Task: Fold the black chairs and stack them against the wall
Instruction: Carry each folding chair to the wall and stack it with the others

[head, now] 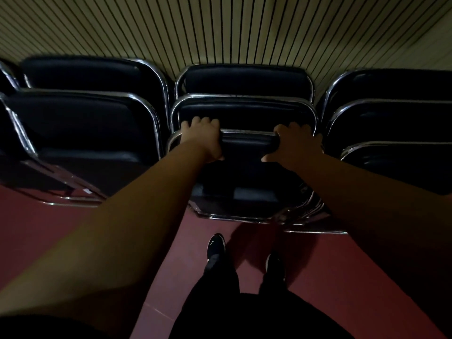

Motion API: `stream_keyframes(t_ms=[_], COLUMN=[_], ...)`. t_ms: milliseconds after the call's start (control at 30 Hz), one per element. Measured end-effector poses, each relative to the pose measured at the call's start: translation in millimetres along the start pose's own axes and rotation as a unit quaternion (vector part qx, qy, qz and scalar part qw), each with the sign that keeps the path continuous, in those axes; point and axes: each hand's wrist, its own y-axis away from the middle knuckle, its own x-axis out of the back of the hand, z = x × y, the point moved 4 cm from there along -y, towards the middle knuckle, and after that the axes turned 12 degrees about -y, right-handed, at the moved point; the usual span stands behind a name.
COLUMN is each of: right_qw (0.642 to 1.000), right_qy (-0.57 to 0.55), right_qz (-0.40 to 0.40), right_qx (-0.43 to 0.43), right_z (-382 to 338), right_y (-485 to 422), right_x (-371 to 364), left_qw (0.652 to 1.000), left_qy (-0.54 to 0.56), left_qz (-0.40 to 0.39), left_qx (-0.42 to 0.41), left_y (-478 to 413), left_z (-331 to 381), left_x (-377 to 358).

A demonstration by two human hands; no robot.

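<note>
Head view: folded black chairs (80,123) stood in three stacks against the slatted wall (220,28).
Red floor (318,265) lay open before the stacks, around the person's black shoes (216,245). The front chair (247,177) of the middle stack leaned on the two behind it, with narrow gaps to the side stacks. The left hand (204,140) and right hand (297,145) gripped its top chrome edge, fingers curled over.

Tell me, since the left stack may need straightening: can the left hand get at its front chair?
Probably yes, once freed. The left hand grips the middle stack's front chair; the left stack's front chair stands right beside it, top rail exposed, nothing between.
</note>
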Motion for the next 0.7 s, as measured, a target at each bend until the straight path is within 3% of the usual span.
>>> stream_keyframes(t_ms=[167, 500, 700], right_qw=[1.0, 0.991, 0.966], right_qy=[0.016, -0.025, -0.197], right_qz=[0.002, 0.133, 0.166], right_qx=[-0.023, -0.006, -0.021], right_z=[-8, -13, 21], right_y=[5, 28, 71], right_x=[0, -28, -8], left_qw=[1.0, 0.999, 0.994], left_qy=[0.015, 0.016, -0.011], left_qz=[0.003, 0.029, 0.105], left_qx=[-0.002, -0.001, -0.01], left_y=[3, 12, 35], left_z=[-4, -12, 29], left_x=[-3, -12, 9])
